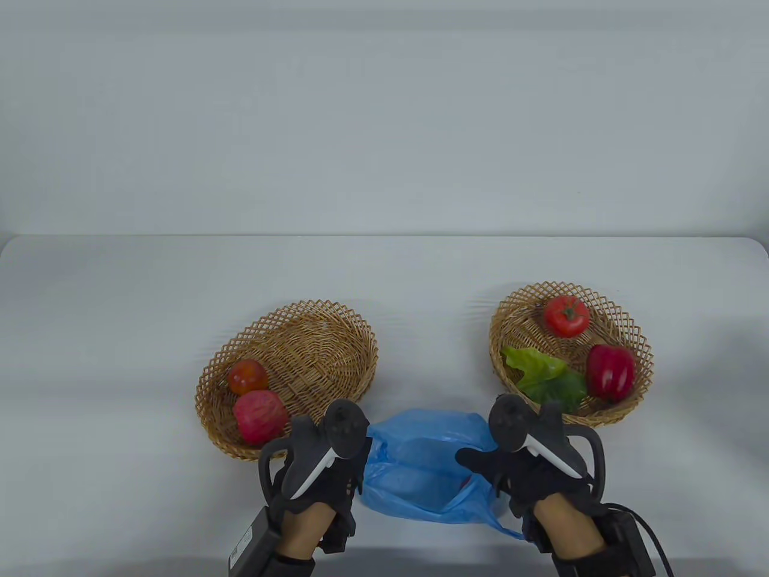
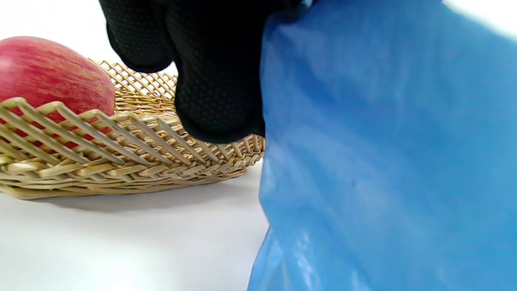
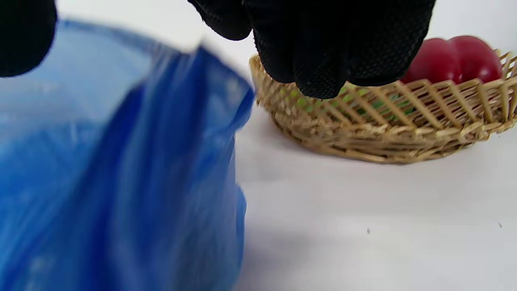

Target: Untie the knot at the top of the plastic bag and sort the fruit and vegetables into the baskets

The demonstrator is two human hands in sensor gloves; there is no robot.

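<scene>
A blue plastic bag (image 1: pixel 420 463) lies untied near the table's front edge, between my two hands, with something reddish (image 1: pixel 465 481) showing at its mouth. My left hand (image 1: pixel 354 463) grips the bag's left edge; in the left wrist view its curled fingers (image 2: pixel 218 81) press against the blue film (image 2: pixel 383 161). My right hand (image 1: pixel 486 466) hovers at the bag's right side, thumb stretched out over it. In the right wrist view the fingers (image 3: pixel 323 52) hang curled with nothing pinched, beside the bag's raised edge (image 3: pixel 194 121).
The left wicker basket (image 1: pixel 324 336) holds a red apple (image 1: pixel 259 416) and a small red-orange fruit (image 1: pixel 247 377). The right basket (image 1: pixel 516 318) holds a tomato (image 1: pixel 566 315), a green leaf (image 1: pixel 544 372) and a red pepper (image 1: pixel 610 371). Both rims sit close to my hands.
</scene>
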